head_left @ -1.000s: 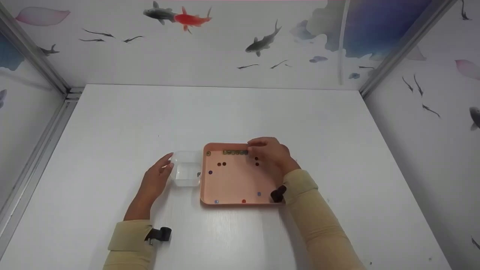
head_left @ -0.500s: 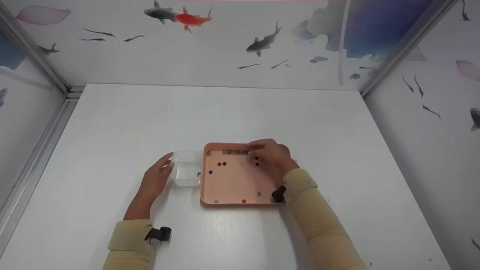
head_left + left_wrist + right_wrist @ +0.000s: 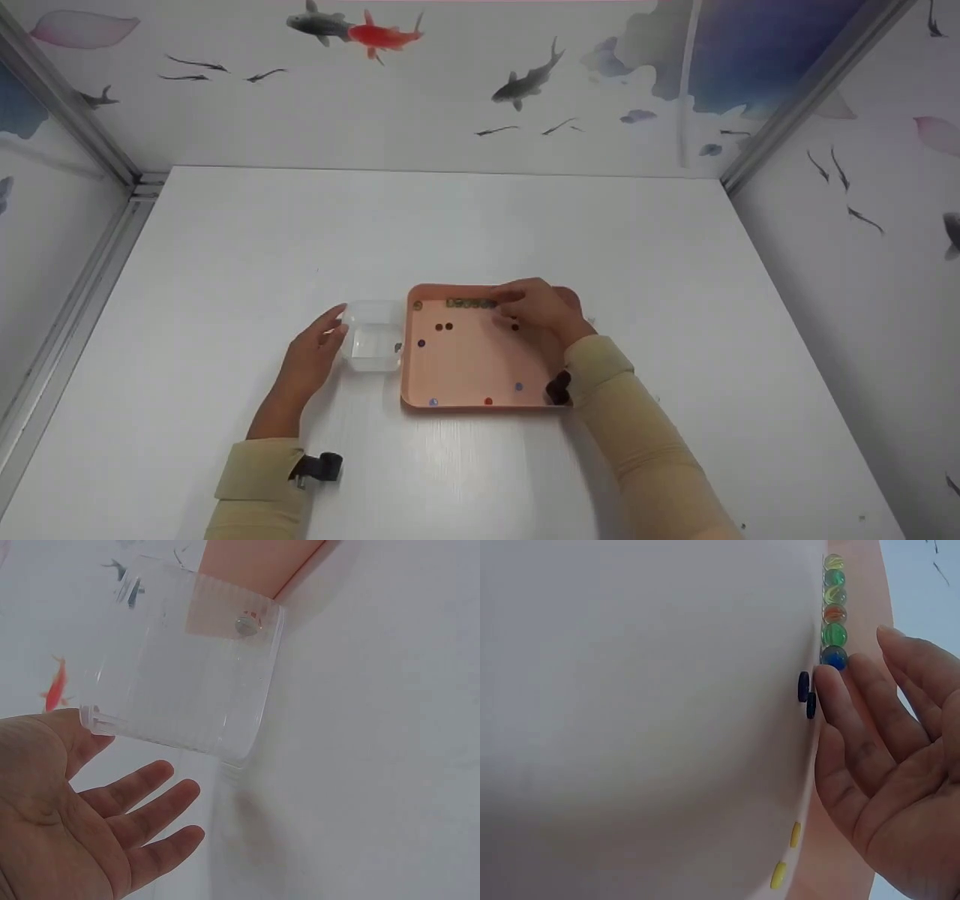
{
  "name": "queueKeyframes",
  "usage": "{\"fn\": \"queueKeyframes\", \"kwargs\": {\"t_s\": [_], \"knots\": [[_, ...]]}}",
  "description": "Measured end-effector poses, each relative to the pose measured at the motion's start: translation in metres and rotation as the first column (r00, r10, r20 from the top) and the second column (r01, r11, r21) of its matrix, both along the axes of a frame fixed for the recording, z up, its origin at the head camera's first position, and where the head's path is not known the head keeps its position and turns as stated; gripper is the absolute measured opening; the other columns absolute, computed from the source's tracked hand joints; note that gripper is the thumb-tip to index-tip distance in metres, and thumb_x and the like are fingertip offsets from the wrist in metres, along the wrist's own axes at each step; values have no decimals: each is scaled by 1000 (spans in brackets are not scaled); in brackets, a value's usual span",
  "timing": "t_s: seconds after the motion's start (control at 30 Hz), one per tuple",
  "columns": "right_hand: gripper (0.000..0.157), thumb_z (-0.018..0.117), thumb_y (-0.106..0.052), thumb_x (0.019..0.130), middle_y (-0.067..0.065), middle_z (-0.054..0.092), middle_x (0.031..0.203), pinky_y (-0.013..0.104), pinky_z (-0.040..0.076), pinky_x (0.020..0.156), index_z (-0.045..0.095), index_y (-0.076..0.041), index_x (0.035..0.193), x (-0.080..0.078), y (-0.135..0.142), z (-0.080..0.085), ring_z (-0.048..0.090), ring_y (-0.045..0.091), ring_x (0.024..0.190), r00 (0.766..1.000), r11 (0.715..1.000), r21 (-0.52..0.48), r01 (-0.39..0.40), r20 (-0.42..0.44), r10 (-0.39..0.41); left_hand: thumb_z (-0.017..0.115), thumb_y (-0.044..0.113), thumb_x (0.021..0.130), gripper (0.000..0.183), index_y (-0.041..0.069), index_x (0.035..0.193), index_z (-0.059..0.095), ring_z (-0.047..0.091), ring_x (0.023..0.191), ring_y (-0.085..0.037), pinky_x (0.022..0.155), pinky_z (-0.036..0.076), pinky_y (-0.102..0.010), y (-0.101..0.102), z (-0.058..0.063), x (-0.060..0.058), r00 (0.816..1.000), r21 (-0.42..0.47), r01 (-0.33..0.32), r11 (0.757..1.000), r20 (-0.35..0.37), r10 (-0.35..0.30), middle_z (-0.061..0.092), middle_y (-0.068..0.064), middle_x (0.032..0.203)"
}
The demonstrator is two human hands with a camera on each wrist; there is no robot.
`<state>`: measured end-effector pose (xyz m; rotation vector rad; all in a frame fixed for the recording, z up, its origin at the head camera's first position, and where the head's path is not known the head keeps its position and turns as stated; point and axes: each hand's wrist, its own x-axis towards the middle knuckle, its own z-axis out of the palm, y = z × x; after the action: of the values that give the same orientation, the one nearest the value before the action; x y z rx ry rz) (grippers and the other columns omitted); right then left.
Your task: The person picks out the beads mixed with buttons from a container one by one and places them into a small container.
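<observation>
My right hand is over the back right of a pink tray, fingers loosely extended. In the right wrist view its fingertips are right at a blue glass marble, the end one of a straight row of marbles along the tray's back wall. Two dark discs lie beside those fingers. My left hand is at the left side of a clear plastic box, one digit against its corner and the other fingers spread apart from it. A single marble shows through the box wall.
The box stands against the tray's left side. Inside the tray lie a lone marble in the back left corner, a dark pair of small round pieces, a red piece and bluish ones. Yellow discs show in the right wrist view.
My right hand has shifted slightly left and now covers one of the small dark pieces on the tray's right side. My left hand and the box have stayed in place.
</observation>
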<state>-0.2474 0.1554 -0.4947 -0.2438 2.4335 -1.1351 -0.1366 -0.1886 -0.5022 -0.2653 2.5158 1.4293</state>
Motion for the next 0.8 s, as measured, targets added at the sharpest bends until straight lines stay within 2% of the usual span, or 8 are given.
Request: {"fn": "queueKeyframes", "kwargs": {"t_s": [0.2,0.53,0.63,0.8], "knots": [[37,63,-6,87,9,68,115,25,47,67,66,-9,124,0,-3,0,58,16,81,1000,1000,-11,-7,-5,7,38,34,105,52,17,154,26,41,134,-39,105,39,-55,0,0,0,1000,-1,-1,1000,1,1,40,-20,148],[33,66,-7,90,8,65,117,26,47,61,67,-11,123,0,-8,1,57,17,70,1000,999,30,-25,2,25,38,32,105,52,16,153,27,41,134,-40,105,38,-55,0,1,-1,1000,-4,-4,1000,4,4,40,-20,148],[34,66,-6,90,7,64,116,26,47,60,67,-12,123,0,-10,-1,58,16,69,1000,998,62,-21,-8,21,38,34,105,52,17,153,27,41,134,-39,105,39,-55,0,1,-1,1000,-3,-8,1000,6,8,40,-19,148],[33,64,-4,88,-1,66,113,25,48,60,71,-19,117,2,-12,-4,58,15,75,1000,996,82,17,-9,-16,38,34,105,52,19,154,27,39,135,-39,105,38,-55,1,2,-1,1000,2,-8,1000,17,8,38,-18,150]]}}
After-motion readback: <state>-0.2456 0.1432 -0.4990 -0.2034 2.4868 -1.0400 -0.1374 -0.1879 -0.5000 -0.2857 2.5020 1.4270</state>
